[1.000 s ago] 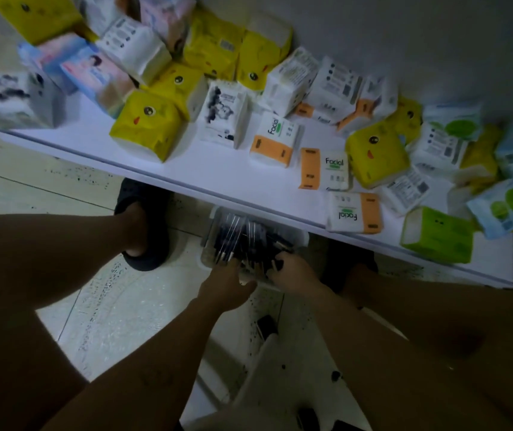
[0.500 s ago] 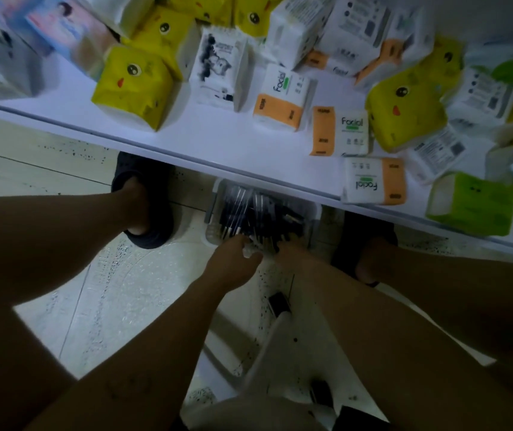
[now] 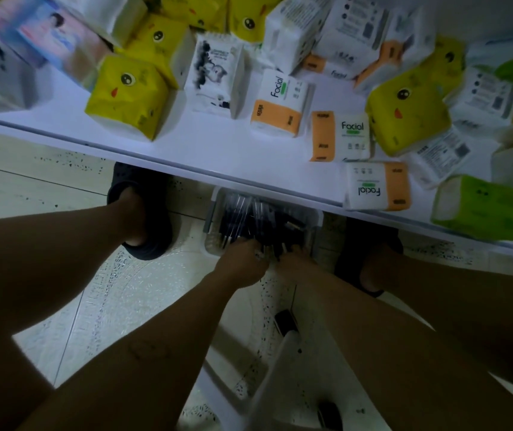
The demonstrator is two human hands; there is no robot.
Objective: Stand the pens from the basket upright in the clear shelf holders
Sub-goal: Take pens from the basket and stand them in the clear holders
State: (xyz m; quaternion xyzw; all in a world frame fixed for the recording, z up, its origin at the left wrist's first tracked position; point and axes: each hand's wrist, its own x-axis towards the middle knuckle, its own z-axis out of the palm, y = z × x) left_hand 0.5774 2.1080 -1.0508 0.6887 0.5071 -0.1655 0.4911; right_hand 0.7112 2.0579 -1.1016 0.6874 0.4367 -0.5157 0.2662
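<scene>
**Both hands still rummaging in the pen basket as the view tips lower**

Head view: since a second ago the camera is tipping further down, so the rearmost tissue packs (image 3: 131, 94) are sliding off the top edge, while both hands are staying at the near end of the basket (image 3: 215, 203). The basket is sitting on the floor between the person's feet, half tucked under the front edge of the white shelf (image 3: 218, 150). The pens (image 3: 249, 216) are lying in it in a loose dark heap, mostly pointing away from the person.

The left hand (image 3: 242, 259) is reaching in with its knuckles bent and its fingers sinking among the pens. The right hand (image 3: 292, 259) is working just beside it. Both sets of fingertips are hiding in the dim, blurred heap, so I cannot tell whether either hand is actually clasping pens or only sorting them.

No clear holders are showing here.

Judging by their look, the pens are going to be light, stiff and smooth, so a bundle is likely to fan out and slip. Gathering a few side by side and pinching them around mid-barrel is looking like the safest hold.
</scene>
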